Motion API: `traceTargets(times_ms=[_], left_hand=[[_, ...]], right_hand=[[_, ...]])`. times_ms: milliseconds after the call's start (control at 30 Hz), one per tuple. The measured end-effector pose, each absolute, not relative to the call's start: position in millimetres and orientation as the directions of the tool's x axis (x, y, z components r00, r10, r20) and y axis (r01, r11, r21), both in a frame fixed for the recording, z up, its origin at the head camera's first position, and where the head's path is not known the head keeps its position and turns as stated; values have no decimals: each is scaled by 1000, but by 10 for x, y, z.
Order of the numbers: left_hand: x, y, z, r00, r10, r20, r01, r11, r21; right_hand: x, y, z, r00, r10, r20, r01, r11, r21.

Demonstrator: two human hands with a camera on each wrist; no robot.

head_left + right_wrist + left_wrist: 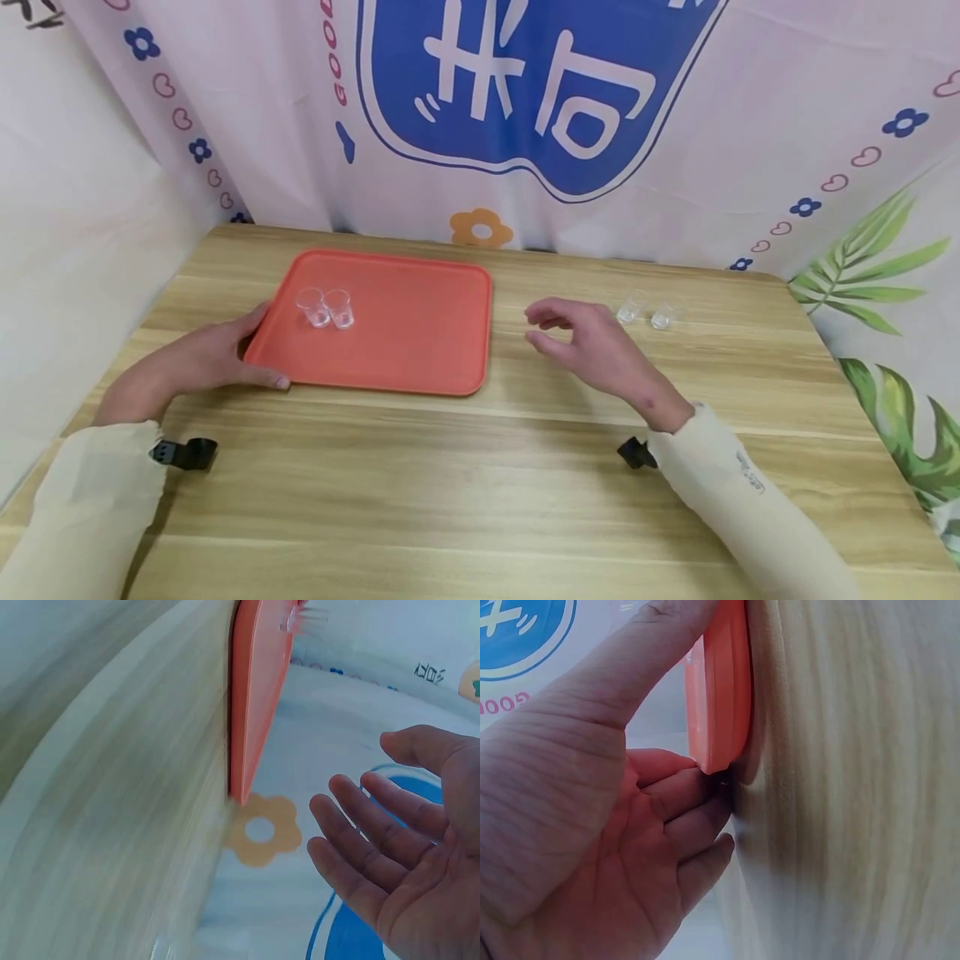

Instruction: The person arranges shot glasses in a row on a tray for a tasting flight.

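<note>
A red tray (405,333) lies on the wooden table, and my left hand (213,354) grips its near left corner. The thumb lies along the tray's front edge, while the other fingers are at its left side. In the left wrist view, bent fingertips (718,806) reach the tray's rim (718,712) close to the tabletop. Side by side on the tray's left part stand two small clear cups, a left one (313,308) and a right one (341,310). My right hand (588,342) hovers over the table right of the tray, holding nothing, its fingers loosely bent.
Behind my right hand, two more small clear cups, one nearer (628,310) and one further right (663,315), stand on the table (450,483). A printed curtain (750,125) hangs along the table's back edge. Black straps with cameras sit at both wrists.
</note>
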State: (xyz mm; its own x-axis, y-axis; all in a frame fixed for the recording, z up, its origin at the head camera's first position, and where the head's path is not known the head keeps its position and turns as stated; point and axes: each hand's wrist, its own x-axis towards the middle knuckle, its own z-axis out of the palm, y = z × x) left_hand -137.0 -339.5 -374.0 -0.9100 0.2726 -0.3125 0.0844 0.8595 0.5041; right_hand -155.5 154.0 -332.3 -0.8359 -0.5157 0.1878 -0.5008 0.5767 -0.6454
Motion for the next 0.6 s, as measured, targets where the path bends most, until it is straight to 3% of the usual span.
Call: traceTargets(times_ms=[400, 600], left_hand=[[-1377, -3392, -3737, -911, 264, -318, 83, 871, 485], [-1368, -3384, -3722, -912, 260, -318, 75, 866, 494]], right_hand=[[-1435, 2210, -3271, -871, -386, 303, -489, 637, -596], [-1388, 2511, -3224, -904, -307, 296, -425, 715, -555]])
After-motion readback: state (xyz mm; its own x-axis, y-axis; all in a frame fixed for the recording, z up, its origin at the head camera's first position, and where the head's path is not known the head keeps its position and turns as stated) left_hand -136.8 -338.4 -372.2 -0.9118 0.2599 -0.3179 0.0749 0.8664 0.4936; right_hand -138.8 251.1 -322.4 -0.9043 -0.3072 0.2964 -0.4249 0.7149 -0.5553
